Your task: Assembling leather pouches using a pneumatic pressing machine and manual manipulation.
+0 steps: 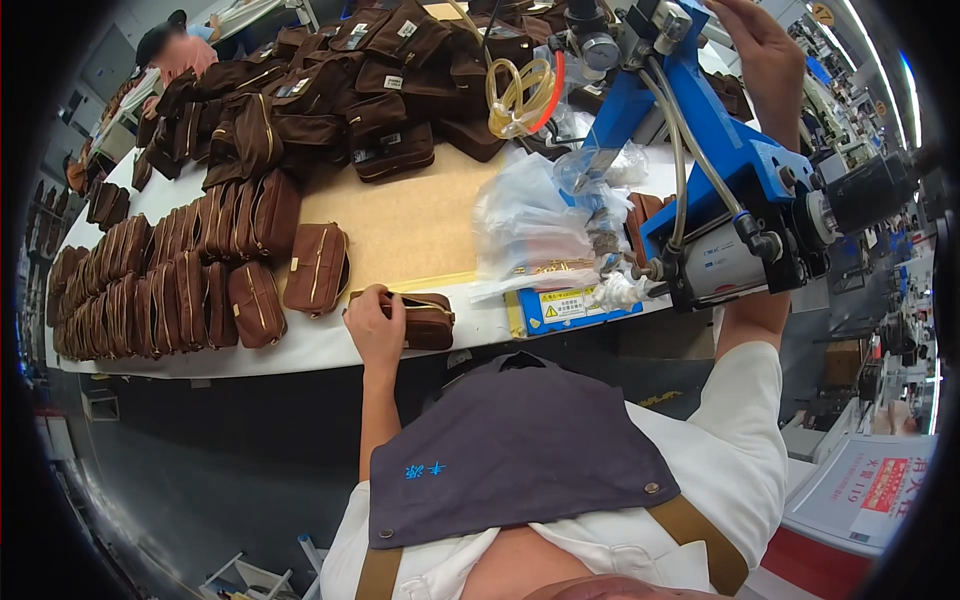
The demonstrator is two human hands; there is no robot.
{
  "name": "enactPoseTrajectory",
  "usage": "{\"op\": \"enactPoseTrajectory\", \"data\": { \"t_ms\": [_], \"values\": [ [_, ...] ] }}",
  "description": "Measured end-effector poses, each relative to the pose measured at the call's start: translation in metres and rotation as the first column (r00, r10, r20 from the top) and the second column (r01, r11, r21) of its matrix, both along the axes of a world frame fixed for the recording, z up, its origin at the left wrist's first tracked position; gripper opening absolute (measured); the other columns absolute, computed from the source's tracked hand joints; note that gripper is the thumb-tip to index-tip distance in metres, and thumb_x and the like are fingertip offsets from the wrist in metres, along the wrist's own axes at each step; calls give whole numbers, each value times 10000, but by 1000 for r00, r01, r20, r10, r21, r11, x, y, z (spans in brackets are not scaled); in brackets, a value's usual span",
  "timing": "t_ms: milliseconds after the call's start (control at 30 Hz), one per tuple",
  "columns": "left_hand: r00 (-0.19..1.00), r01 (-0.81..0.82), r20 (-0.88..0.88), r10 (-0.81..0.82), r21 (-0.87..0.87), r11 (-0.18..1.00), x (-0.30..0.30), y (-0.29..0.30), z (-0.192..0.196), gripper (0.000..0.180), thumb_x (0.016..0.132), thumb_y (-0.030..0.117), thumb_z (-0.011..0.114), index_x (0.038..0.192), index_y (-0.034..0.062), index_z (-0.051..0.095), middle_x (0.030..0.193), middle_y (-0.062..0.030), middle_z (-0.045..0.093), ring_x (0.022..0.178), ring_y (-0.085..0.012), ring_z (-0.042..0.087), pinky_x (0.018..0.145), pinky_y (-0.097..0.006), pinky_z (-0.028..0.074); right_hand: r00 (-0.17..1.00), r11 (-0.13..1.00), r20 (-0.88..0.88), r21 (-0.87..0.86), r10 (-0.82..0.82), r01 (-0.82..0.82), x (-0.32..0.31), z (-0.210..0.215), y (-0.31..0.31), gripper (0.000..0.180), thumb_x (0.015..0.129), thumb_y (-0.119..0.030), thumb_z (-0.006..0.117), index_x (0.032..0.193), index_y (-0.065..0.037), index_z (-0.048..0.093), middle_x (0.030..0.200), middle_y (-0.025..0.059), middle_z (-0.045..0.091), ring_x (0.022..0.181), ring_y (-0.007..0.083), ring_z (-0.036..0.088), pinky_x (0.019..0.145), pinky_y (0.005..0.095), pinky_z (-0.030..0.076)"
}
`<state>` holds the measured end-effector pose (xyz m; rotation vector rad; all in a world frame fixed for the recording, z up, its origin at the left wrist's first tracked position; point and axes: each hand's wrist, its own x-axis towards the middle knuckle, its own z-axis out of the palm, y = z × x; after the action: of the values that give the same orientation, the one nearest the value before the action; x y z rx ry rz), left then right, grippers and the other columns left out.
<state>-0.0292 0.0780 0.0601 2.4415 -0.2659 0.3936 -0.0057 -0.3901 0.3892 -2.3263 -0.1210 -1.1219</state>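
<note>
My left hand (376, 326) is at the table's front edge, its fingers curled over the left end of a brown zip pouch (430, 328). The pouch lies on its side with its gold zipper facing up. At the upper right my right hand (762, 48) is raised beside the top of a blue press machine (725, 150), its fingers stretched out and partly cut off by the picture's edge. The machine hides part of my right forearm. A similar brown pouch (318, 268) stands just beyond my left hand.
Rows of brown pouches (180, 290) stand along the left. Loose brown bags (330, 100) are heaped at the back. Thin white plastic sheets (530, 215) lie by the machine's blue base (570, 312). Clear hoses and a gauge (601, 52) hang above. Another person (185, 55) is at the far left.
</note>
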Motion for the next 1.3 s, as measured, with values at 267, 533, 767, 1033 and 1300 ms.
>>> {"op": "enactPoseTrajectory", "data": {
  "t_ms": [267,533,767,1033,1300],
  "values": [
    [965,256,33,-262,113,960,-4,4,5,244,753,278,759,854,86,648,855,-52,606,896,-252,571,898,-402,374,988,986,-32,56,-153,155,24,2,27,162,893,-99,631,971,14,717,785,47,702,717,109,642,668,250,523],
    [929,370,-86,-361,136,919,-9,4,21,303,705,330,791,886,102,704,845,-59,577,900,-265,553,890,-403,359,1000,995,1,97,-11,11,18,1,13,178,895,-59,609,1021,29,698,861,74,704,758,125,644,690,255,518],
    [890,430,-230,-393,143,891,-6,11,30,329,653,289,828,846,91,652,878,-76,535,914,-280,520,853,-411,352,998,1000,-58,-22,16,-18,7,6,10,217,919,-75,583,1080,36,677,915,90,701,814,147,654,733,268,524],
    [929,356,-170,-330,162,920,-8,1,34,284,690,121,783,831,52,546,848,-108,516,860,-320,520,757,-433,390,992,999,-126,-53,6,-13,24,13,14,237,924,-145,602,1048,36,692,894,89,697,790,146,652,708,285,530],
    [937,322,-184,-297,126,938,-1,-7,16,244,772,98,707,945,36,545,915,-135,587,886,-337,569,792,-446,412,943,1000,-332,-9,-2,-1,23,37,23,168,884,-114,647,966,18,708,782,54,686,680,125,631,632,260,518]
  ]
}}
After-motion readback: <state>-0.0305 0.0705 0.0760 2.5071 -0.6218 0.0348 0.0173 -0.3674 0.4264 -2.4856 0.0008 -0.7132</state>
